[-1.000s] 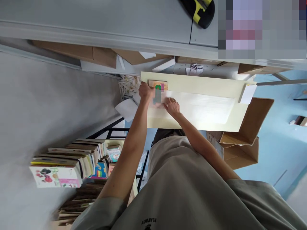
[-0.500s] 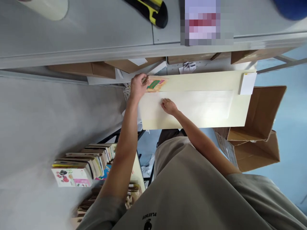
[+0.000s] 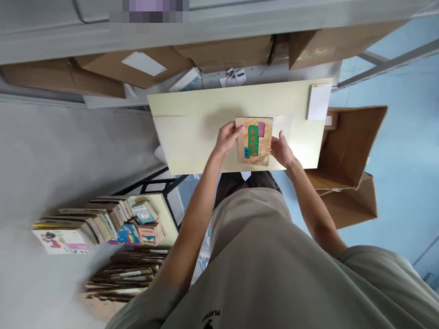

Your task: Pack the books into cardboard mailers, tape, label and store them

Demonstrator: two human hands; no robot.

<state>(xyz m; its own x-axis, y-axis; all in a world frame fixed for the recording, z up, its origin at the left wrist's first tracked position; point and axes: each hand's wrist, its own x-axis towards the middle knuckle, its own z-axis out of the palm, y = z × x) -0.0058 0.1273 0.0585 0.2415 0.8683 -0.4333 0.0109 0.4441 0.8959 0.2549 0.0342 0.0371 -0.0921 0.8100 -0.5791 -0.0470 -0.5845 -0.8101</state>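
A paperback book [image 3: 254,154] with a marbled tan cover, a green title panel and a small pink label is held up over a pale cream board. My left hand [image 3: 227,138] grips its left edge, thumb on the cover and fingers behind. At the book's right edge is my right hand [image 3: 281,150], its thumb raised away from the cover. The right fingertips are partly hidden by the book, and I cannot tell if they bear any of its weight. Beneath both hands lies the cream board [image 3: 192,103], with a white pad [image 3: 318,103] at its far right corner.
Cardboard boxes [image 3: 233,50] line the shelf behind the board. Open cartons [image 3: 355,146] stand at the right. Lower left, a row of books [image 3: 92,224] sits on a small stand above a box of worn papers [image 3: 126,274]. A grey ledge [image 3: 240,27] crosses the top.
The book has moved from the board's far left to the middle, in front of my body, and is now lifted in my left hand. My right hand has come to its right edge.
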